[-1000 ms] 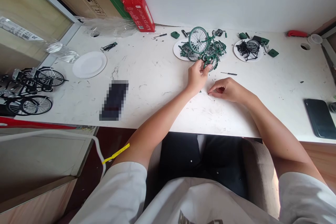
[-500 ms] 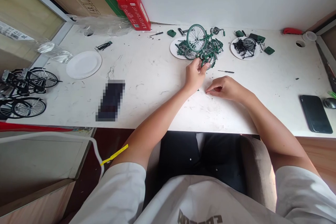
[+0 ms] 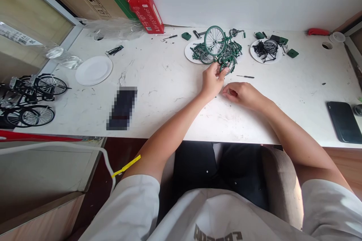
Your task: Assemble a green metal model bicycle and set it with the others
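Observation:
My left hand [image 3: 212, 80] grips a green model bicycle [image 3: 215, 41] by its near wheel, fingers closed. The bicycle is tilted over a white plate [image 3: 187, 55] heaped with green bicycle parts [image 3: 207, 57]. Just to the right, my right hand [image 3: 243, 93] is low over the white table with thumb and fingertips pinched together. Whatever is between those fingers, if anything, is too small or hidden to make out. A small screwdriver [image 3: 245, 77] lies beyond the right hand.
A second plate [image 3: 252, 55] carries black bicycle parts [image 3: 266, 49]. Finished-looking black model bicycles [image 3: 34, 99] stand at the left, near stacked white plates [image 3: 94, 70]. A red box [image 3: 151, 15] and a green block [image 3: 186, 36] are at the back. A phone [image 3: 343, 121] lies at the right.
My right fingertips have curled in and risen slightly from the tabletop. My left hand keeps its hold on the model bicycle. The whole view has shifted slightly.

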Available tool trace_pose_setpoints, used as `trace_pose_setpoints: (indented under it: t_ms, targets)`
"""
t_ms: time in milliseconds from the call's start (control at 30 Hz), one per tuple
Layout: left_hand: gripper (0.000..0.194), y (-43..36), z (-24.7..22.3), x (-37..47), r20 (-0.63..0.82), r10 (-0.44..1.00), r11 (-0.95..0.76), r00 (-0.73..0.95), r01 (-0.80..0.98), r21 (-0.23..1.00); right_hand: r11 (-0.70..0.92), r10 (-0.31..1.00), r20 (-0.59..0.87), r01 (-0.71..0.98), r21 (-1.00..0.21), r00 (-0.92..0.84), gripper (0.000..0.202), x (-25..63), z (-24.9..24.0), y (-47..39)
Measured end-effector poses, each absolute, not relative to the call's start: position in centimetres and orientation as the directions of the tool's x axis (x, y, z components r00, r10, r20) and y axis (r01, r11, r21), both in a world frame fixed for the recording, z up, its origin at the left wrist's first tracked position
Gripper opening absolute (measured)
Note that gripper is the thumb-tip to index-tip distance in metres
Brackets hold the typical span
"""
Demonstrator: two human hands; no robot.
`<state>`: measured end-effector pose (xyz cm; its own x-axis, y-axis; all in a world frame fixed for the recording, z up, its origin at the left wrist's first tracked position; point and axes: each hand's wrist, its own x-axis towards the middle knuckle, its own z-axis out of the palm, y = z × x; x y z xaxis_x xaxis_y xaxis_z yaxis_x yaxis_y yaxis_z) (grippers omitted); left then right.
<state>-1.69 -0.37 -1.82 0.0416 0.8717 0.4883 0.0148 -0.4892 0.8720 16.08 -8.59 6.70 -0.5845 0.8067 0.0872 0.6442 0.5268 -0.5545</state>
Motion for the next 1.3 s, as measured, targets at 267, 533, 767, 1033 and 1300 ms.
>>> trace_pose_setpoints:
  t_ms: [267, 533, 767, 1033, 1300]
  targets:
    - [0.065, -0.5, -1.6, -1.5, 0.468, 0.878, -0.463, 0.101, -0.069, 0.884, 0.463, 0.879, 0.432, 0.582, -0.669, -0.203, 0.054, 16.9, 5.9, -6.9]
    - [0.059, -0.8, -1.1, -1.2, 0.479, 0.871, -0.478, 0.111, -0.038, 0.878, 0.432, 0.877, 0.477, 0.530, -0.730, -0.057, 0.061, 16.3, 5.0, -6.7]
    - [0.063, -0.8, -1.1, -1.3, 0.502, 0.858, -0.500, 0.108, -0.053, 0.865, 0.454, 0.831, 0.556, 0.551, -0.700, 0.022, 0.060, 16.2, 5.0, -6.3]
    - [0.067, -0.5, -1.6, -1.2, 0.498, 0.863, -0.497, 0.091, -0.036, 0.867, 0.486, 0.815, 0.578, 0.583, -0.651, -0.034, 0.061, 16.9, 4.6, -5.3]
    - [0.070, 0.3, -2.0, -1.6, 0.501, 0.861, -0.500, 0.087, -0.025, 0.865, 0.484, 0.838, 0.534, 0.605, -0.632, -0.112, 0.065, 16.4, 4.1, -5.4]
